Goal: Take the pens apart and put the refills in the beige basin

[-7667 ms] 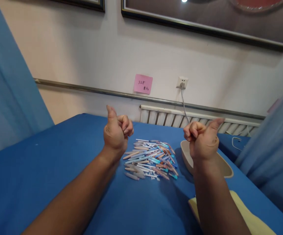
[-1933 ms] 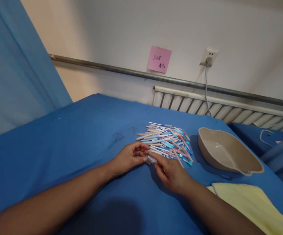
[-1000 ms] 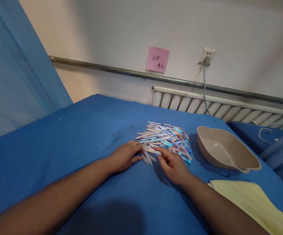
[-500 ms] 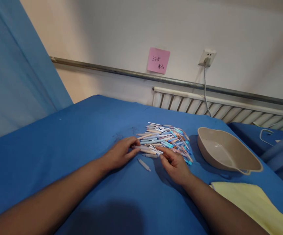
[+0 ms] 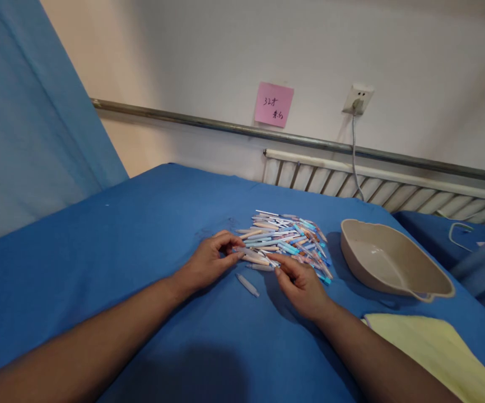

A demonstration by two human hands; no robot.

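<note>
A heap of pen parts (image 5: pixel 282 235) lies on the blue-covered bed: pale barrels, thin white sticks like refills, and bright blue pieces. My left hand (image 5: pixel 212 258) is at the heap's near left side, its thumb and fingertips closed on the end of a translucent pen barrel (image 5: pixel 248 252). My right hand (image 5: pixel 301 284) rests at the near edge with index finger and thumb almost together; what lies between them is too small to make out. Just below the fingertips is a clear grey barrel (image 5: pixel 260 267). Another loose barrel (image 5: pixel 247 285) lies apart, nearer to me.
A beige plastic basin (image 5: pixel 393 260) stands right of the heap, with a folded yellow cloth (image 5: pixel 427 336) in front of it. Behind the bed (image 5: pixel 141 224) are a radiator (image 5: pixel 322 173), a metal rail, and a socket (image 5: pixel 358 99) with a plugged-in cable. A blue curtain hangs at left.
My left hand has shifted slightly right, with the translucent barrel between its fingertips. My right hand stays nearly in place; the whole view has drifted a little.
</note>
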